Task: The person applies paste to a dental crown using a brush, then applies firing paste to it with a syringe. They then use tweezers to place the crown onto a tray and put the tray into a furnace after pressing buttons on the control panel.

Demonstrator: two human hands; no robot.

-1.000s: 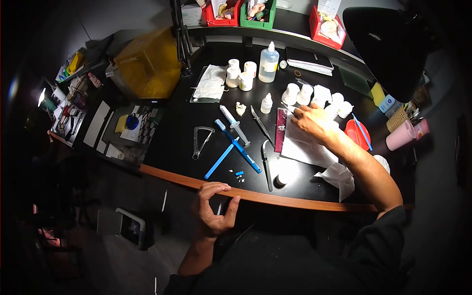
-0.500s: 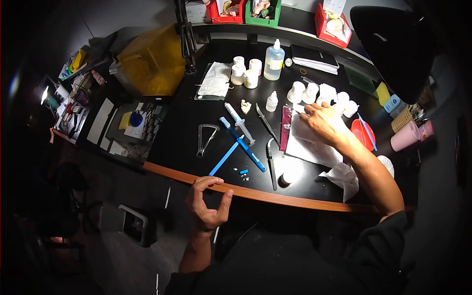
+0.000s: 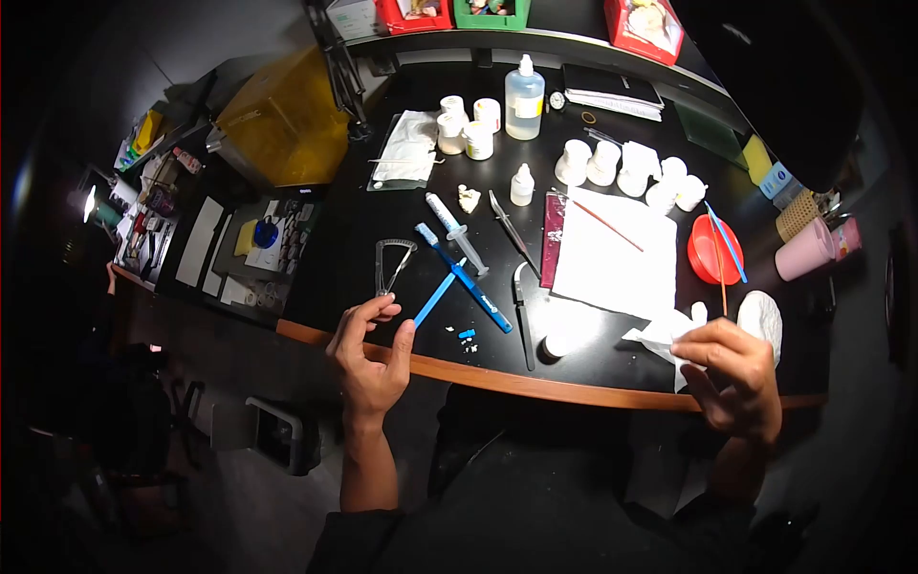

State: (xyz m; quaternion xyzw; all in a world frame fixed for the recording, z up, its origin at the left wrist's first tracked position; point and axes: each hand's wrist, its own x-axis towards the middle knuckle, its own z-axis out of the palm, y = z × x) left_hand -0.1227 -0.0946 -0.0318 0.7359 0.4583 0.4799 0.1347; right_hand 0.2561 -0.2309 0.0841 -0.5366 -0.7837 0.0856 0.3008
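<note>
My left hand (image 3: 371,359) is raised at the table's front edge, thumb and fingers apart, holding nothing. A metal caliper gauge (image 3: 392,263) and a blue toothbrush (image 3: 464,277) lie just beyond it. My right hand (image 3: 732,373) is over the right front edge, fingers curved and thumb a little apart, beside a crumpled tissue (image 3: 660,337). I see nothing clearly held in it. A thin orange stick (image 3: 724,298) shows just above this hand; its lower end is hidden. A thin reddish brush or stick (image 3: 607,222) lies across a white paper towel (image 3: 612,273).
A red bowl (image 3: 706,251) with a blue stick stands at right, near a pink cup (image 3: 803,251). Several white jars (image 3: 602,165), a large bottle (image 3: 524,103) and a small dropper bottle (image 3: 522,187) stand farther back. A syringe (image 3: 459,234) and tweezers (image 3: 523,320) lie mid-table.
My right hand has moved from the top of the paper towel back to the front right, uncovering the reddish stick. My left hand has shifted left and slightly up in view.
</note>
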